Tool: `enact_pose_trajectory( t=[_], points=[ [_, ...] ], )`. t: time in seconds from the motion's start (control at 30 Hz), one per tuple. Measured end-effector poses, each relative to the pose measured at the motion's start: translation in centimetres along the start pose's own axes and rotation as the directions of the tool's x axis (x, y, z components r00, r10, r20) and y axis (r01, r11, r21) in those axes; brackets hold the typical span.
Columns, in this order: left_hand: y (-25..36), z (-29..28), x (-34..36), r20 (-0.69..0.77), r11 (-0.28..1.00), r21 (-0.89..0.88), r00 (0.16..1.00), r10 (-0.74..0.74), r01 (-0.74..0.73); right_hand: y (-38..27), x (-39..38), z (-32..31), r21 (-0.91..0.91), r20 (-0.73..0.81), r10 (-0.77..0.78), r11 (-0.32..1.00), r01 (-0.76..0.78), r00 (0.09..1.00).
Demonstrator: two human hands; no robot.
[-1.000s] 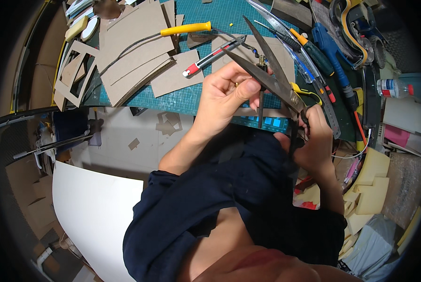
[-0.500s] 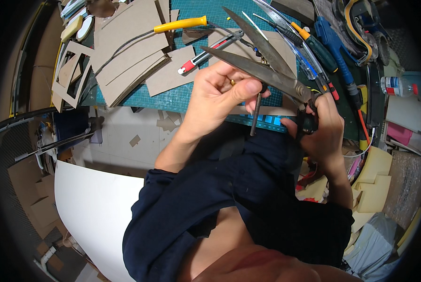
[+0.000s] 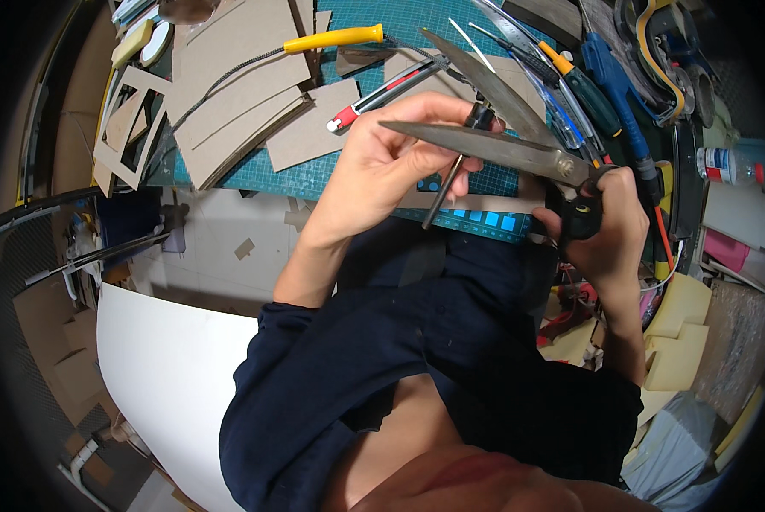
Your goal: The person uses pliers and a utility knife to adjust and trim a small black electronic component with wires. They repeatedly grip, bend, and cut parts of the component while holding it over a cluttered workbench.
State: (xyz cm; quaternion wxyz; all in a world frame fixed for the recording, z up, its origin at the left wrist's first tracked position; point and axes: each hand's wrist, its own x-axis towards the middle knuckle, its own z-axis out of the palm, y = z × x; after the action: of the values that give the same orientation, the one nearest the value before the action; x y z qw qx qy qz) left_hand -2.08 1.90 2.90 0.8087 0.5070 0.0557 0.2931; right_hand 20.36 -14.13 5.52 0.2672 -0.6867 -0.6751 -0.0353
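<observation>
A green cutting mat covers the cluttered workbench beyond the fingers, and pale floor with a large white sheet lies below and to the left of them. On the mat, left of the left hand's fingers, sit stacked brown cardboard pieces, a yellow-handled tool and a red-and-white pen; beyond the right hand's fingers lie screwdrivers and a blue tool. The left hand is curled, its fingertips pinching a thin dark rod that hangs down from them between the blades. The right hand is closed through the black handles of large scissors, whose 2 blades stand open in a V reaching left toward the left fingers. Dark blue sleeves fill the foreground.
</observation>
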Motion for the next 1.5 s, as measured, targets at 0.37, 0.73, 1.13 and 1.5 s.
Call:
enact_pose_trajectory(
  t=[0.37, 0.73, 1.13, 1.5],
  points=[
    [-1.7, 1.6, 1.0, -0.187, 0.982, -0.006, 0.965, 0.183, -0.187, -2.2, -6.0, -0.6, 0.272, 0.304, 0.342, 0.863, -0.425, 0.889],
    [-1.5, 2.4, 1.3, -0.189, 0.982, 0.023, 0.963, 0.190, -0.189, -2.5, -6.3, -0.7, 0.191, 0.219, 0.190, 0.954, -0.233, 0.957],
    [-1.5, 2.5, 1.4, -0.197, 0.982, 0.051, 0.962, 0.190, -0.184, -2.1, -6.2, -0.9, 0.196, 0.184, 0.207, 0.950, -0.243, 0.961],
    [-1.2, 2.3, 1.3, -0.157, 0.983, 0.041, 0.970, 0.184, -0.180, -0.3, -5.3, -0.3, 0.151, 0.016, 0.146, 0.978, -0.147, 0.989]
  ],
)
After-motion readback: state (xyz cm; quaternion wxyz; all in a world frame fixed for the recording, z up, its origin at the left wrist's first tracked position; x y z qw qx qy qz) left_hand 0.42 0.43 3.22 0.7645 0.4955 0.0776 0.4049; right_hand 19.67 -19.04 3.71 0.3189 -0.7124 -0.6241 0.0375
